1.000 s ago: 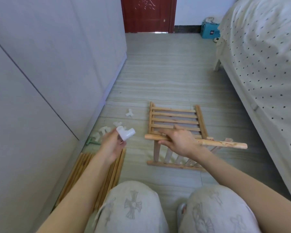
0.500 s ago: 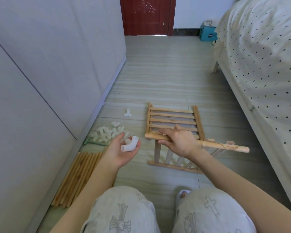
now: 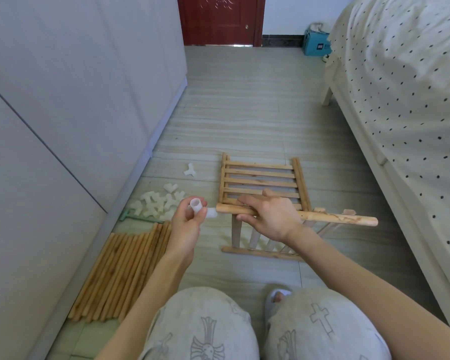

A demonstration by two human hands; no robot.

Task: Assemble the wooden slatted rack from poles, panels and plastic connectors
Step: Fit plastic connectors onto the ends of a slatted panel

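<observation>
Your left hand (image 3: 186,224) is left of your right hand (image 3: 270,216), and the connector (image 3: 200,208) it holds sits just at the left end of the pole (image 3: 335,219) that your right hand holds level above the floor (image 3: 244,113). Beyond and below the pole, one slatted panel (image 3: 260,180) lies flat on the floor; a second panel (image 3: 257,245) lies nearer your knees, partly under your right arm. To the left, a pile of connectors (image 3: 157,203) lies near the cabinet (image 3: 63,100), with one stray connector (image 3: 190,170) farther out. A row of poles (image 3: 122,271) lies on the floor nearer you, along the cabinet. The bed (image 3: 400,100) stands to your right, the door (image 3: 221,19) far ahead.
</observation>
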